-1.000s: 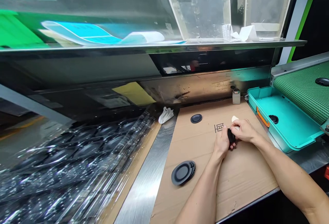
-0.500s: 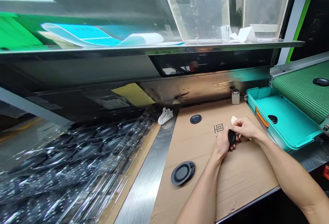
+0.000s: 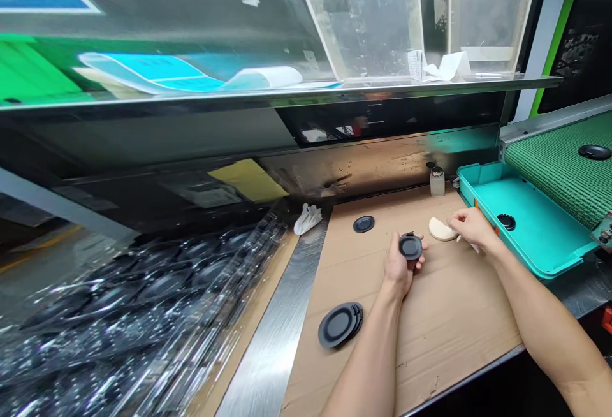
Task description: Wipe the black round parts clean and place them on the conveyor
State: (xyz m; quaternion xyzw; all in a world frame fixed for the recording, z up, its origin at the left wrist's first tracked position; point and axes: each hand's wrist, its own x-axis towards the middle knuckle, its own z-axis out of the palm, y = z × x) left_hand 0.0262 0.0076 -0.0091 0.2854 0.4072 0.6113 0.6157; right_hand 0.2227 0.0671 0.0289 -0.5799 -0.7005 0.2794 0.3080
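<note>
In the head view my left hand [image 3: 400, 265] holds a round black lid-like disc [image 3: 410, 247], its ringed face turned up towards me. To its right, my right hand [image 3: 473, 229] is closed in a pinch. A thin white piece [image 3: 470, 244] sticks out below its fingers; its kind is unclear. Beside those fingertips a cream-coloured round pad [image 3: 440, 230] lies on the cardboard sheet [image 3: 444, 315]. A small stack of black discs [image 3: 338, 326] sits at the near left of the cardboard, and a single black disc [image 3: 364, 224] lies further back.
A turquoise tray [image 3: 549, 264] with one black disc in it stands at the right, below a green conveyor belt [image 3: 559, 168]. A small square bottle [image 3: 437, 182] is at the back. Clear plastic trays [image 3: 143, 296] of black parts fill the left. A metal shelf [image 3: 306, 93] crosses above.
My hands have moved apart: the left went leftward with the black disc and turned its face up; the right shifted rightward. The cream pad now shows more fully on the cardboard.
</note>
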